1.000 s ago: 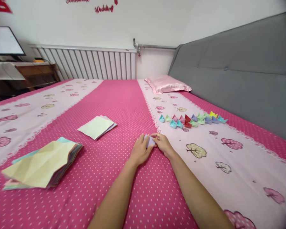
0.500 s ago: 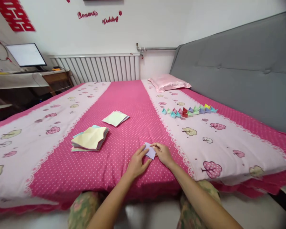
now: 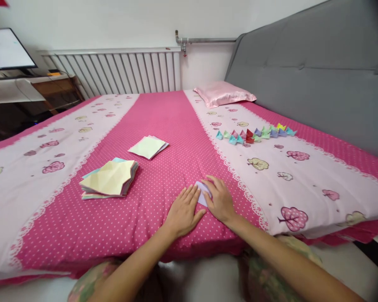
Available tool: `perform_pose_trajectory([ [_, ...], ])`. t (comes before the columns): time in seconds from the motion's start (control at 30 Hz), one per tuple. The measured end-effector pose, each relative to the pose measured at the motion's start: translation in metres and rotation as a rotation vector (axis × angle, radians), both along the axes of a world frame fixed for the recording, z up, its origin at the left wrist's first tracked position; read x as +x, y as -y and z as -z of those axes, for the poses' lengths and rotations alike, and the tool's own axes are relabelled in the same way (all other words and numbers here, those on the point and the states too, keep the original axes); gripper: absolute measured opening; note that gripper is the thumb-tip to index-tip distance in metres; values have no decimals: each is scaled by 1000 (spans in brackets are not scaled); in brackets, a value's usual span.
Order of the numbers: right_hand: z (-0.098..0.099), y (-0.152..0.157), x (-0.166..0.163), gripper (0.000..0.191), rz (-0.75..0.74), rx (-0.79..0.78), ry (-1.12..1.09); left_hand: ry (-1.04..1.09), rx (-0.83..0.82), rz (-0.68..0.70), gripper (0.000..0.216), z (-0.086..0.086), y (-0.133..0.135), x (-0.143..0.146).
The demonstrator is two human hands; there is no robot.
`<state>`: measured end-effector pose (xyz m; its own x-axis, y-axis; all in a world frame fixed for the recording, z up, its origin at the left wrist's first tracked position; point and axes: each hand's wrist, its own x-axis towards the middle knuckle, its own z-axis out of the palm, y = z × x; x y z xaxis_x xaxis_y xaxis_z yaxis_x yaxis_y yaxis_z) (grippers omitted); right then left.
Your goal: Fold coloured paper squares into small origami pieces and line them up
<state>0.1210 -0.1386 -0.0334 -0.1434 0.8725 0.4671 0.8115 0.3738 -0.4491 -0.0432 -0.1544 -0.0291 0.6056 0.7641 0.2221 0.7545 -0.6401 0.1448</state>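
Observation:
A small folded sheet of light purple paper (image 3: 203, 193) lies on the pink dotted part of the bedspread, between my hands. My left hand (image 3: 184, 209) rests flat on the bedspread, fingers stretched out, its fingertips at the paper's left edge. Bent over the right side of the paper, my right hand (image 3: 221, 200) has its fingers at the top corner and its thumb on the right edge; part of the sheet is hidden beneath it.
To the left lie a thick stack of coloured paper (image 3: 108, 178) and a thinner stack (image 3: 148, 147). Several small folded paper figures (image 3: 255, 135) stand in rows at the right. Farther back are a pink pillow (image 3: 223, 93) and a grey headboard (image 3: 308, 71).
My left hand has flattened out beside the paper. My right hand has moved from the paper's edge to cover more of its right side. The view has tilted downward.

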Motion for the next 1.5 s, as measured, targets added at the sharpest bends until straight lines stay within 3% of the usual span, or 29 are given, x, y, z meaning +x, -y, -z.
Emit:
perform_pose_trajectory([
  [0.1,-2,-3,0,47,-266,-59,223,-16,18,-31,68,4,4,0],
  [0.17,-1,-5,0,53,-350,-127,305,-24,23,-39,70,6,5,-1],
  [0.43,6,-1,7,66,-289,-205,401,-53,-7,-34,71,4,8,-3],
  [1.07,-4,18,28,65,-283,-222,335,-58,19,-68,67,-1,12,0],
  [1.5,-11,10,35,56,-307,-116,202,-6,-60,-79,66,-5,13,-3],
])
